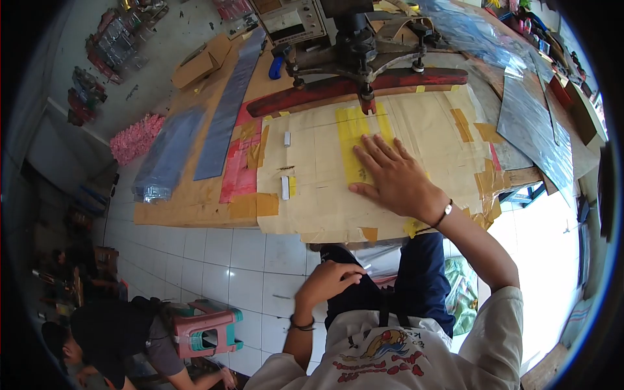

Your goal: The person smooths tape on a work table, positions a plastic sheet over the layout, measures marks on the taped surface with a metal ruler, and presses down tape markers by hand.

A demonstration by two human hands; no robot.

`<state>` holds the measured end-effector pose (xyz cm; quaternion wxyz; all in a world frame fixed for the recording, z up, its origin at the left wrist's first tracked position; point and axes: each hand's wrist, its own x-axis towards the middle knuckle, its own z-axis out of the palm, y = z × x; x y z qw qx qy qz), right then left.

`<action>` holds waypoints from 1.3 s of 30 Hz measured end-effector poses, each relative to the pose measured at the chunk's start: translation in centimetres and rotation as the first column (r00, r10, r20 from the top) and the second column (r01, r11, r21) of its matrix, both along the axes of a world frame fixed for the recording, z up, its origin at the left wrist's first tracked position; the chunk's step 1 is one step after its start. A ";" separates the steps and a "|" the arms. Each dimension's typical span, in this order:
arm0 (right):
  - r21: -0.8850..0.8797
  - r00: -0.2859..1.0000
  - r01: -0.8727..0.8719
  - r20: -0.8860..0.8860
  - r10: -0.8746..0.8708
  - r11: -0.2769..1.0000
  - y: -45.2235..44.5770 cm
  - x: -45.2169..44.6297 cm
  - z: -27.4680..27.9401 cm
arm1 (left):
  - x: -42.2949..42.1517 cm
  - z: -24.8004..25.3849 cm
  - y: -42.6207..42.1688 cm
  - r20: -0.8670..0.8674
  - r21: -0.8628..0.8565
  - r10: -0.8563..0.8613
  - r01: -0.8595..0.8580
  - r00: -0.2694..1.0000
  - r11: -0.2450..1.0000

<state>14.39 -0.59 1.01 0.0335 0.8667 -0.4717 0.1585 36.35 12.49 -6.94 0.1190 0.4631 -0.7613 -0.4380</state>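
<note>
My right hand lies flat with fingers spread on a tan, tape-patched sheet covering the work surface. Under its fingers runs a translucent yellow strip. Down by my lap, below the table edge, my left hand has its fingers curled together; what they hold, if anything, is hidden. Just beyond my right fingertips stands a machine's dark metal press head with a long red bar across the sheet's far edge. Two small white pieces sit on the sheet's left part.
Blue plastic strips and stacked clear film lie on the table's left. More clear sheets are at the right. A cardboard piece rests at the back left. On the floor, another person bends beside a pink-and-green stool.
</note>
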 end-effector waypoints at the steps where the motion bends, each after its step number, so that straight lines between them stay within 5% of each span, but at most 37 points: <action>1: 0.020 1.000 0.009 -0.012 -0.009 1.000 -0.7 0.4 -0.1 | 0.8 2.5 -0.7 -0.166 0.010 -0.058 0.060 0.984 0.998; 2: 0.041 1.000 0.016 -0.024 -0.015 0.999 -1.3 1.0 -0.1 | 1.4 5.2 -1.4 -0.328 0.013 -0.108 0.119 0.939 0.993; 4: 0.064 0.998 0.056 -0.035 -0.054 0.996 -2.1 2.6 -0.1 | 2.0 11.0 -2.9 -0.364 -0.130 -0.156 0.116 0.918 0.985; 6: 0.071 0.997 0.071 -0.042 -0.069 0.995 -3.2 3.8 -0.3 | 1.8 13.8 -6.1 -0.128 -0.486 -0.209 0.123 0.970 0.865; 8: 0.068 0.997 0.065 -0.053 -0.061 0.996 -4.3 4.7 -0.8 | 1.2 14.6 -9.9 0.111 -0.551 -0.116 0.158 0.987 0.820; 11: 0.063 0.990 0.105 -0.097 -0.098 0.993 -6.3 4.8 -0.4 | 1.1 14.5 -14.5 0.377 -0.531 -0.133 0.331 0.916 0.780; 14: 0.115 0.989 0.081 0.116 -0.094 0.990 -9.1 4.2 -1.6 | 0.1 13.3 -15.1 0.645 -0.406 0.056 0.280 0.762 0.870; 17: 0.123 0.999 0.050 -0.003 -0.050 0.991 -7.3 3.4 -0.7 | 0.6 11.7 -15.5 0.622 -0.539 0.132 0.300 0.772 0.787; 22: 0.097 0.969 -0.203 0.161 0.186 0.974 -4.4 1.4 0.5 | 1.3 11.3 -16.0 0.601 -0.613 0.144 0.338 0.786 0.714; 25: 0.054 0.959 -0.247 0.159 0.236 0.967 -5.1 1.7 0.1 | -1.2 12.1 -13.9 0.766 -0.570 0.104 0.594 0.635 0.568; 34: 0.053 0.982 -0.185 0.048 0.182 0.981 -7.3 3.6 1.0 | -1.9 14.1 -15.5 0.765 -0.507 0.054 0.548 0.642 0.666; 39: 0.112 0.983 -0.181 0.035 0.178 0.977 -7.6 4.3 2.2 | -1.0 13.9 -16.1 0.841 -0.434 0.078 0.582 0.536 0.688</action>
